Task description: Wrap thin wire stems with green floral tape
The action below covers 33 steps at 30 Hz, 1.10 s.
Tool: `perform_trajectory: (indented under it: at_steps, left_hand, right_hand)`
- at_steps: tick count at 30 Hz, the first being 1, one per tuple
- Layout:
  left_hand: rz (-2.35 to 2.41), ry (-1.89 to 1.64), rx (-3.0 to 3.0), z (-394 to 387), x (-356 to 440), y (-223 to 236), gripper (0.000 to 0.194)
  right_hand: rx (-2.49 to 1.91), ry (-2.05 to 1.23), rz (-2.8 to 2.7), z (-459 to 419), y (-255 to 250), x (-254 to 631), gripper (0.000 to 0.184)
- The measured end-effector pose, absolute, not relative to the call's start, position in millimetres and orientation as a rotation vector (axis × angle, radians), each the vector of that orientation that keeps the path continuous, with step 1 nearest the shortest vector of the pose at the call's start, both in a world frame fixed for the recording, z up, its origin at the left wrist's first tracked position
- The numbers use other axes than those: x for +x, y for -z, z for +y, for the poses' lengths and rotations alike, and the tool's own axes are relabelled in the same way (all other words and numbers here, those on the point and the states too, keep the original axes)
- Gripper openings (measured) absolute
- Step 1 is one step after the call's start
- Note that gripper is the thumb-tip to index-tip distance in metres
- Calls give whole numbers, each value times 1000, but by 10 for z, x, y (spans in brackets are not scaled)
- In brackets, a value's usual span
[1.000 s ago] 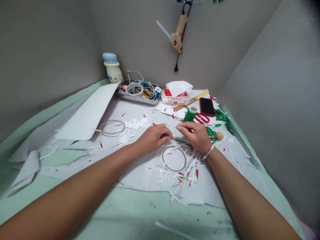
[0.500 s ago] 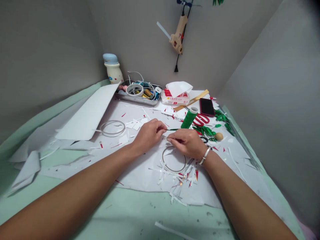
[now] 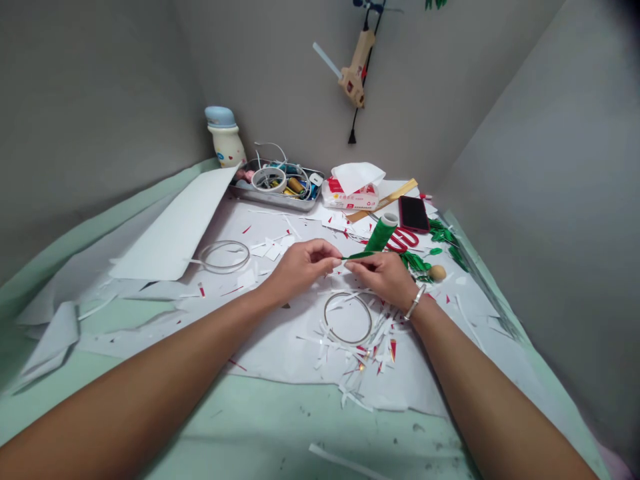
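Observation:
Over the middle of the paper-covered table, my left hand (image 3: 309,265) pinches the thin end of a green leaf (image 3: 361,255). Its blade points right, lying along the fingers of my right hand (image 3: 387,277). Those right fingers are pressed together close to the leaf's stem; what they hold is too small to make out. Just behind them a spool of green thread (image 3: 381,233) stands tilted. Below the hands lies a thin ring of wire (image 3: 327,327) among white paper strips.
Red-handled scissors (image 3: 406,239), a phone (image 3: 414,215), green leaves (image 3: 443,233) and a wooden ball (image 3: 437,273) lie to the right. Behind are a tissue pack (image 3: 350,195) and a metal tray (image 3: 273,199). A wire coil (image 3: 224,268) lies left. A glue gun (image 3: 356,73) hangs on the wall.
My right hand has moved slightly up and right, its fingertips now close to the left ones at the leaf's stem. More of the leaf's blade shows. My left hand has shifted slightly right.

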<state>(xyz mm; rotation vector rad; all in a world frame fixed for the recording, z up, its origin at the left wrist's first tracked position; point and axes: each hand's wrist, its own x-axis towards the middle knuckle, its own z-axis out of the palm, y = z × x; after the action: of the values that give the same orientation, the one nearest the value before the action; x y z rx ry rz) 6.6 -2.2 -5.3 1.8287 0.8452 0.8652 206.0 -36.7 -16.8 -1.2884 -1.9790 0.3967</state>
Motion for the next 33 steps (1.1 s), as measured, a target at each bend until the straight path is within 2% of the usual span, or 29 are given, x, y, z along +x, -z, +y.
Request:
perform_trajectory:
  at_steps: [6, 11, 21, 26, 33]
  left_hand:
    - [1113, -1004, 2122, 33, 57, 97, 11]
    - [986, -840, 2387, 18, 55, 127, 14]
    - [762, -709, 2102, -45, 82, 66, 12]
    - [803, -708, 1951, -33, 77, 61, 15]
    - [969, -865, 1874, 26, 76, 76, 16]
  right_hand:
    - [-1140, -246, -2237, -485, 75, 1900, 16]
    - [-1131, -134, -2075, -480, 56, 1929, 17]
    - [-1318, -614, -1758, -303, 157, 2156, 25]
    - [-1339, -596, -1812, -300, 186, 2152, 19]
    - [-1282, -387, -2158, -420, 133, 1984, 17]
